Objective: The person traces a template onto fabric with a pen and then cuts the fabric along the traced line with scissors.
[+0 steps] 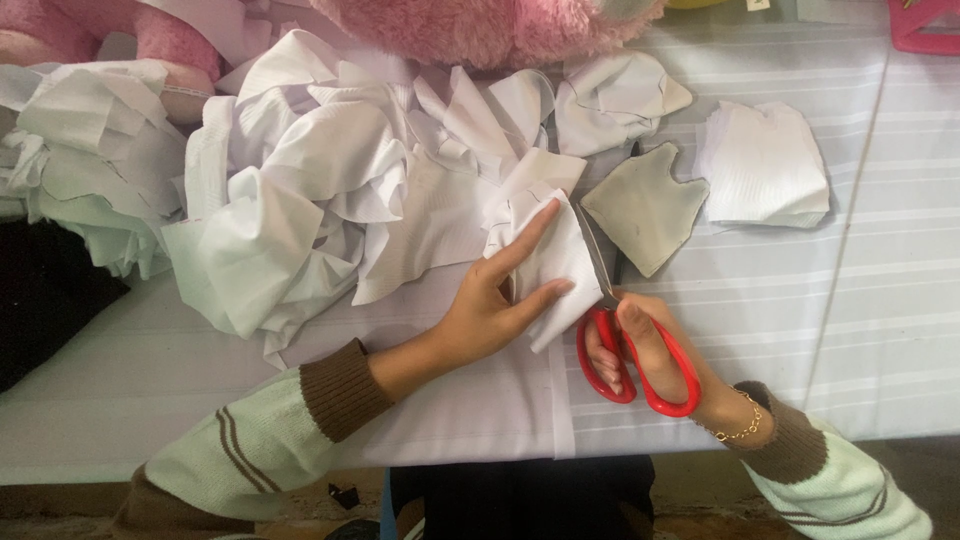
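My left hand (497, 297) presses a folded piece of white fabric (560, 262) flat on the table, index finger and thumb spread over it. My right hand (650, 350) grips red-handled scissors (612, 310), whose blades run along the right edge of that white piece. Just beyond the blades lies a grey-beige cut pattern piece (645, 208). A big crumpled heap of white cloth (330, 190) spreads to the left of my left hand.
A stack of cut white pieces (765, 165) lies at the right, another (615, 100) behind the pattern. A pink plush toy (480, 25) sits at the far edge. More white scraps (80, 150) pile at the left. The table has a white striped cover (880, 280).
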